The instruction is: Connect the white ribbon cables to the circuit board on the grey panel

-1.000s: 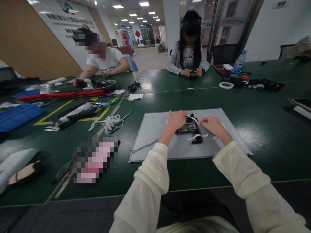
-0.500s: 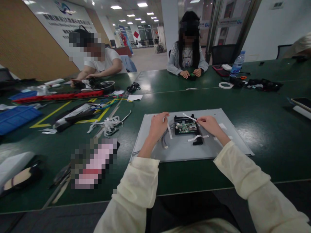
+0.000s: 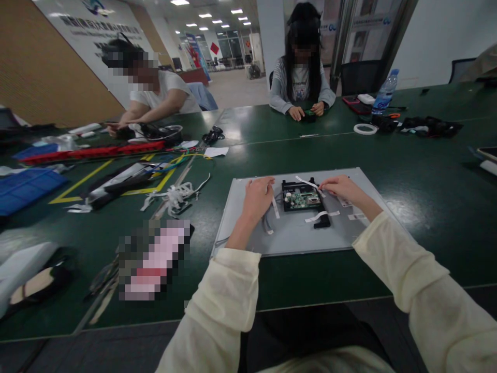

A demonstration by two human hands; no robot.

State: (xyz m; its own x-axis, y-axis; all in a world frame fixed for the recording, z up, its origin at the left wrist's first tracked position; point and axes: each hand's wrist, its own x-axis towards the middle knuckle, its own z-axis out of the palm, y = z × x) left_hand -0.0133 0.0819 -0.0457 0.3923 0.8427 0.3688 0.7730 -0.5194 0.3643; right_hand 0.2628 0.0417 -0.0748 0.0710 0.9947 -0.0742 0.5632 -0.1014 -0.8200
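A pale grey flat panel (image 3: pixel 295 239) lies on the table, bearing a green circuit board (image 3: pixel 303 199) in a black frame. My right hand (image 3: pixel 344 189) is closed, its fingertips pinched at a white tape strip (image 3: pixel 305 181) that crosses the frame's upper right corner. At the board's left, my left hand (image 3: pixel 258 199) hovers with bent fingers, and what they hold, if anything, is hidden. Close to it another tape strip (image 3: pixel 276 208) and grey cables (image 3: pixel 267 224) lie on the panel. A further white strip (image 3: pixel 322 216) crosses the black bracket (image 3: pixel 323 224).
Left of the panel lie a tangle of white strips (image 3: pixel 176 198), a phone (image 3: pixel 159 261) and a blue basket (image 3: pixel 29 189). A bottle (image 3: pixel 385 92) and a tape roll (image 3: pixel 365 129) stand farther back. Two people sit across the table, and one holds a small green board (image 3: pixel 309 113).
The view has shifted slightly. My right fingers have moved up and right of the upper tape strip's end, which now bends down at the frame's corner. My left hand stays beside the board.
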